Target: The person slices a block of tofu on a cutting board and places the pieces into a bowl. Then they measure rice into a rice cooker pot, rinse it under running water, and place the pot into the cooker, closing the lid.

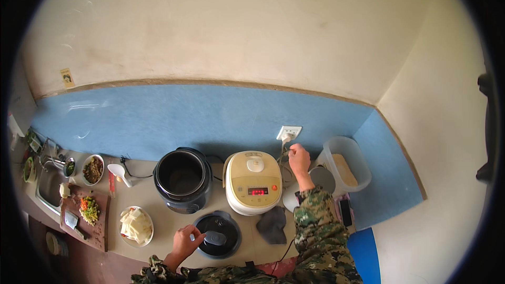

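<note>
My left hand (185, 240) is beside the handle of a dark round lid (218, 250) lying on the counter. Its thumb and index finger are bent towards each other; whether they touch the handle is unclear. My right hand (300, 159) reaches up near the wall, fingers curled, just below a white plug (286, 138) in the wall socket (295, 129). A power cord (281, 157) hangs beside that hand, and I cannot tell if the fingers grip it. Between my arms stands a cream rice cooker (253, 177), lid down, display lit red. Left of it is a dark lidless cooker (181, 179).
A plate of sliced white food (136, 226), a cutting board (103, 228) with chopped vegetables and a cleaver (71, 219), a bowl of dark food (93, 179) and a sink (49, 189) are leftward. A grey cloth (272, 227) and clear plastic bin (357, 165) are rightward.
</note>
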Available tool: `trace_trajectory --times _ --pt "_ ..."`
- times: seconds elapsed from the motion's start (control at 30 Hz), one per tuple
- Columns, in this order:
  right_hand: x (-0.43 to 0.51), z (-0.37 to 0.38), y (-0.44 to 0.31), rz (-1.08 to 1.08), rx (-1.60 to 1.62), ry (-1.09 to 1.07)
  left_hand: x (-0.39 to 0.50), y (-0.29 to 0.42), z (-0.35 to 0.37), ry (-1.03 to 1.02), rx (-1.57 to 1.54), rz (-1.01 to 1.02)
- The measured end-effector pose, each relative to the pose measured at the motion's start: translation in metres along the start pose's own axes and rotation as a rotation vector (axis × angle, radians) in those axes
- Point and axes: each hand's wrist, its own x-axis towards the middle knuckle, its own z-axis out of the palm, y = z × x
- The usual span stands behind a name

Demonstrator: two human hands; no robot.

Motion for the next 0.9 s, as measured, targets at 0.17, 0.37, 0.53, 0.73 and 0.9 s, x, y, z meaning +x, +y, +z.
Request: trace_trajectory --times 0.17,0.37,0.53,0.73,0.9 --pt "0.06 0.062 0.036 0.125 -0.177 -0.157 -0.016 0.01 -0.002 0.163 0.008 -0.096" --pt "0.068 0.075 0.04 0.097 -0.111 -0.128 -0.029 0.017 -0.001 0.221 0.041 -0.158" --pt "0.055 0.058 0.033 0.069 -0.126 -0.103 -0.017 0.023 0.006 0.157 0.041 -0.128" --pt "0.006 0.011 0.038 0.036 -0.197 -0.185 0.006 0.025 0.018 0.042 0.067 -0.054" --pt "-0.104 -0.019 0.055 -0.1 -0.004 -0.387 0.03 0.039 0.035 0.043 0.06 -0.065"
